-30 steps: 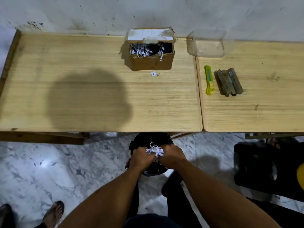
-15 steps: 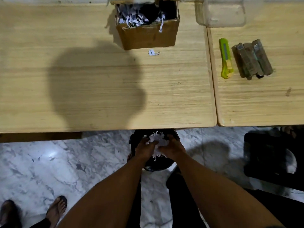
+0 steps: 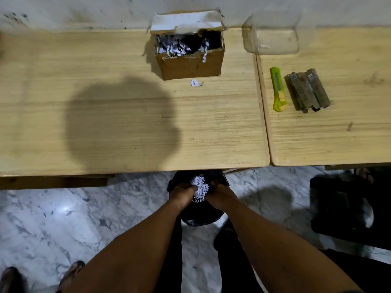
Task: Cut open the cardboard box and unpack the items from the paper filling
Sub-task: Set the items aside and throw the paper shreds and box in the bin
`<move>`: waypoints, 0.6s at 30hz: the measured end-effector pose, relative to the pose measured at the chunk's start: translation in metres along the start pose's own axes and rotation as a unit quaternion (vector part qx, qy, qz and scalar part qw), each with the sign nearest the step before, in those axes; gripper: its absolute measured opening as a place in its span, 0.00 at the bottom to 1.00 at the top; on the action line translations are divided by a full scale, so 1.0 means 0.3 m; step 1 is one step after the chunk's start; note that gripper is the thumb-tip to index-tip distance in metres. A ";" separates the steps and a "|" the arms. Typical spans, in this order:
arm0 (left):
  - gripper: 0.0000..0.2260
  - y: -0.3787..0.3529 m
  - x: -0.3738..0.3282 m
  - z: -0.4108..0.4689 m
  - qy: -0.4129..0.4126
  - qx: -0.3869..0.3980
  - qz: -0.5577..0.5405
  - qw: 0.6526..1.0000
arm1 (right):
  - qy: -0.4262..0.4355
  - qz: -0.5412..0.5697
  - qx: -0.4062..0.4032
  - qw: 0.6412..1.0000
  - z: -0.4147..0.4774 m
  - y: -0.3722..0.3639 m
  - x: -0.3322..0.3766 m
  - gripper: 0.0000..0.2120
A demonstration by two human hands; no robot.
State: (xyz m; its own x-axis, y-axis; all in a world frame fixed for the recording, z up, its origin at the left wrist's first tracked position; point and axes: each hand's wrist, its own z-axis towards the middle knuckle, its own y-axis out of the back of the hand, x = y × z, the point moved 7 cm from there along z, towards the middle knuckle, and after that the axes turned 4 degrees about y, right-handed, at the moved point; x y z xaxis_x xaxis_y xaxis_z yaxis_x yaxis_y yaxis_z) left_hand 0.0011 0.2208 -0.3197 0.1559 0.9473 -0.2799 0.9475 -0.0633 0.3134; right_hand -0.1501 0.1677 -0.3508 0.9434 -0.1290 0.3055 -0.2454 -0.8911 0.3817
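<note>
The cardboard box (image 3: 191, 65) stands open at the back of the left table, flap up against the wall, with shredded white paper (image 3: 173, 47) inside. Below the table edge, my left hand (image 3: 182, 194) and my right hand (image 3: 220, 196) together hold a wad of shredded paper (image 3: 199, 188) over a black bin (image 3: 198, 216) on the floor. A stack of brownish unpacked items (image 3: 306, 89) lies on the right table, beside a green-yellow utility knife (image 3: 278, 88).
A clear plastic container (image 3: 273, 32) sits at the back where the two wooden tables meet. One paper scrap (image 3: 195, 83) lies in front of the box. A black object (image 3: 347, 206) stands on the marble floor at right. Sandalled feet (image 3: 72, 271) show bottom left.
The wad of paper has sunk lower between my hands, over the bin. The camera has tilted back up, bringing the wall and box flap into view.
</note>
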 end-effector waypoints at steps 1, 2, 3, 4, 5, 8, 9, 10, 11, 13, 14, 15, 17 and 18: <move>0.18 0.003 -0.012 -0.015 -0.008 0.005 0.012 1.000 | 0.002 -0.010 0.006 1.000 0.053 -0.027 -0.033 0.37; 0.18 0.009 -0.025 -0.033 -0.013 0.011 0.027 0.999 | 0.006 -0.022 0.015 1.000 0.104 -0.049 -0.064 0.39; 0.18 0.014 -0.032 -0.050 -0.017 0.019 0.042 0.999 | 0.015 -0.036 0.022 0.999 0.090 -0.044 -0.054 0.39; 0.18 0.020 -0.041 -0.075 -0.017 0.029 0.055 0.998 | 0.016 -0.051 0.029 0.998 0.056 -0.024 -0.038 0.38; 0.18 0.029 -0.051 -0.101 -0.018 0.040 0.068 0.997 | 0.028 -0.063 0.026 0.997 -0.035 0.027 0.024 0.34; 0.21 0.071 -0.087 -0.177 -0.026 0.081 0.161 0.983 | 0.062 -0.114 0.047 0.990 -0.221 0.136 0.155 0.23; 0.20 0.086 -0.108 -0.212 -0.025 0.105 0.196 0.975 | 0.073 -0.137 0.078 0.985 -0.269 0.166 0.193 0.21; 0.19 0.101 -0.131 -0.258 -0.008 0.143 0.224 0.964 | 0.073 -0.151 0.116 0.979 -0.317 0.195 0.235 0.18; 0.17 0.113 -0.147 -0.305 0.023 0.188 0.246 0.951 | 0.070 -0.161 0.158 0.972 -0.362 0.219 0.272 0.13; 0.18 0.159 -0.217 -0.408 0.059 0.262 0.265 0.926 | 0.050 -0.176 0.247 0.952 -0.464 0.286 0.355 0.09; 0.17 0.192 -0.274 -0.456 0.052 0.284 0.263 0.920 | 0.036 -0.181 0.285 0.941 -0.504 0.325 0.390 0.09; 0.16 0.236 -0.339 -0.490 0.037 0.297 0.253 0.920 | 0.033 -0.186 0.306 0.933 -0.546 0.382 0.431 0.08; 0.13 0.357 -0.473 -0.546 -0.009 0.290 0.212 0.933 | 0.063 -0.151 0.281 0.946 -0.601 0.533 0.521 0.05; 0.14 0.435 -0.545 -0.557 -0.045 0.269 0.188 0.944 | 0.095 -0.115 0.238 0.960 -0.617 0.632 0.571 0.05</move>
State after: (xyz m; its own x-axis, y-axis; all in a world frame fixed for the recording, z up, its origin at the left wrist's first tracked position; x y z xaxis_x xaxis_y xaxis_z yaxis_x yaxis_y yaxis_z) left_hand 0.0525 0.1102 -0.0813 0.5085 0.7980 -0.3235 0.8220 -0.5617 -0.0934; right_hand -0.0762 0.0571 -0.0647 0.8919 0.1361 0.4313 0.1362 -0.9902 0.0308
